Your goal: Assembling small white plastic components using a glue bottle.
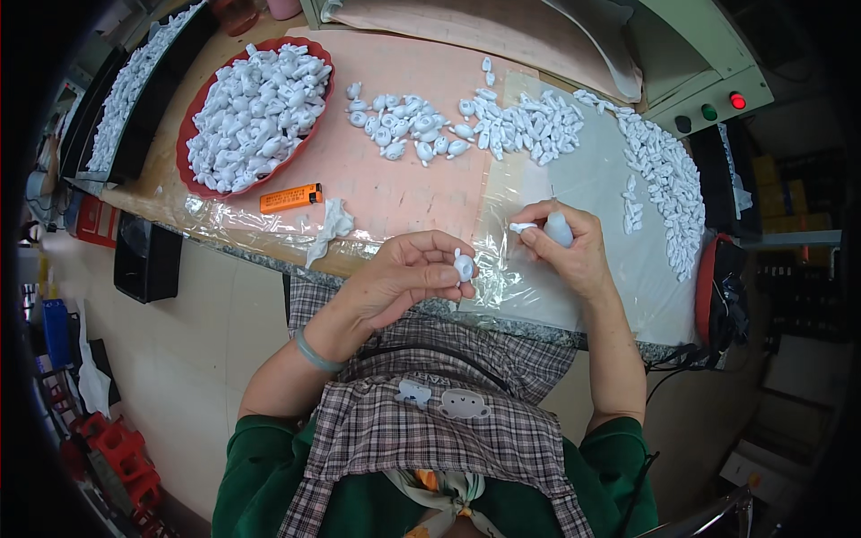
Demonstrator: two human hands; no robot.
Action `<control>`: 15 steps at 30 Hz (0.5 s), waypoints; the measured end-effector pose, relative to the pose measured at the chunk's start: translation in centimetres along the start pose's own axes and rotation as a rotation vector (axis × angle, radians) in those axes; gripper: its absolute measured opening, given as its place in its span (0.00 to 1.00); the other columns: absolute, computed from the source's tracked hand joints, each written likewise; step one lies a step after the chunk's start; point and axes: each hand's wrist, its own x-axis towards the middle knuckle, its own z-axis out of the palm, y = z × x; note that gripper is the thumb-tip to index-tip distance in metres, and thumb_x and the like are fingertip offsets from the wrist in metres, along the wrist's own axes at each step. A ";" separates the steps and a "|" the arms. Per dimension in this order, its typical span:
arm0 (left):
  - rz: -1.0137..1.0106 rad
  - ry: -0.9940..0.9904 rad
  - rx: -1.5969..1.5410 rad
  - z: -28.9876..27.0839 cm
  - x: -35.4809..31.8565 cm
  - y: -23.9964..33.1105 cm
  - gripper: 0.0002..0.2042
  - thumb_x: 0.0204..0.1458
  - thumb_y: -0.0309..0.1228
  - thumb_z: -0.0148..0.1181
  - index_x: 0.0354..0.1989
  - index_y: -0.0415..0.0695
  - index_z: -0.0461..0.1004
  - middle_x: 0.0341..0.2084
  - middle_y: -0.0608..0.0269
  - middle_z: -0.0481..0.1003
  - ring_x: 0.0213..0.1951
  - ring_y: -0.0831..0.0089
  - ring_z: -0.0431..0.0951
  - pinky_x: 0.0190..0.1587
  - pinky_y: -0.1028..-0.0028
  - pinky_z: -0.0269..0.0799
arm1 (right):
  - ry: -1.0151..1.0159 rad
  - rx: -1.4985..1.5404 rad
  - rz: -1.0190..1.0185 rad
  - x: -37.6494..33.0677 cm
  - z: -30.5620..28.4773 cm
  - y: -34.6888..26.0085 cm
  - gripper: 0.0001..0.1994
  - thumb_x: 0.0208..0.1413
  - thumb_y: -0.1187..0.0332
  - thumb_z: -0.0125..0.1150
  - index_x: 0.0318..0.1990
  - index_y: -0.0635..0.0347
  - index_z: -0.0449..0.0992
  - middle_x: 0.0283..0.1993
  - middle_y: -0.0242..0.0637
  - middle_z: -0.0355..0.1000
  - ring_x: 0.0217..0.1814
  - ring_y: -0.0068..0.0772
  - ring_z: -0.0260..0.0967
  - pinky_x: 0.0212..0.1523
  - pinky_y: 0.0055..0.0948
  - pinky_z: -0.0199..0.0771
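Red stools [124, 457] stand on the pale floor [170, 359]. On the table [152, 193], a red bowl [185, 148] is full of white bits [260, 117]. By a pink sheet [386, 193], the left hand [404, 278] pinches a round white piece [464, 266]. Over a grey sheet [596, 179], the right hand [574, 251] holds a little bottle [558, 229] and a small white part [521, 228]. A red light [737, 100] glows.

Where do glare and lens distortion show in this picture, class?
Head view: bright glare on the clear film between the left hand and right hand; head view: the bench's front edge bows, and the corners fall to black.
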 end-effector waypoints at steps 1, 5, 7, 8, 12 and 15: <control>-0.005 0.003 -0.003 0.0 0.0 0.0 0.12 0.53 0.21 0.58 0.46 0.36 0.72 0.37 0.56 0.76 0.36 0.71 0.79 0.39 0.79 0.77 | 0.000 0.003 0.005 -0.4 0.2 0.1 0.06 0.52 0.75 0.62 0.38 0.65 0.77 0.28 0.30 0.72 0.24 0.16 0.65 0.25 0.17 0.64; 0.004 0.014 0.031 0.0 0.0 -0.2 0.13 0.53 0.22 0.58 0.47 0.35 0.71 0.36 0.56 0.76 0.37 0.71 0.80 0.40 0.78 0.77 | -0.004 -0.017 -0.019 -1.8 1.1 0.1 0.06 0.51 0.76 0.62 0.38 0.65 0.77 0.29 0.32 0.73 0.24 0.16 0.66 0.25 0.16 0.64; 0.016 0.010 0.066 0.1 -0.1 -0.3 0.14 0.53 0.23 0.59 0.48 0.35 0.70 0.35 0.56 0.77 0.37 0.70 0.80 0.41 0.78 0.77 | 0.002 0.007 -0.012 -2.1 1.5 -0.1 0.06 0.51 0.77 0.61 0.38 0.66 0.77 0.30 0.32 0.73 0.24 0.17 0.66 0.25 0.16 0.64; 0.033 0.016 0.088 0.2 -0.1 -0.4 0.14 0.53 0.23 0.59 0.48 0.35 0.70 0.35 0.56 0.77 0.37 0.70 0.80 0.41 0.78 0.77 | -0.008 0.028 0.002 -2.3 1.6 -0.2 0.06 0.51 0.77 0.62 0.37 0.66 0.76 0.30 0.34 0.73 0.24 0.17 0.66 0.25 0.16 0.65; 0.086 0.034 0.159 1.0 -0.1 -0.6 0.14 0.52 0.22 0.59 0.48 0.35 0.71 0.35 0.57 0.77 0.37 0.71 0.80 0.41 0.78 0.77 | 0.063 0.207 0.078 -3.3 2.6 -1.5 0.04 0.50 0.79 0.63 0.34 0.67 0.75 0.29 0.37 0.74 0.24 0.18 0.68 0.24 0.16 0.66; 0.097 0.052 0.141 1.3 -0.3 -0.6 0.12 0.52 0.21 0.59 0.46 0.35 0.72 0.36 0.57 0.76 0.35 0.72 0.80 0.39 0.79 0.77 | 0.032 0.142 0.034 -3.8 2.8 -1.0 0.04 0.50 0.79 0.63 0.32 0.67 0.74 0.27 0.38 0.74 0.22 0.18 0.68 0.23 0.16 0.67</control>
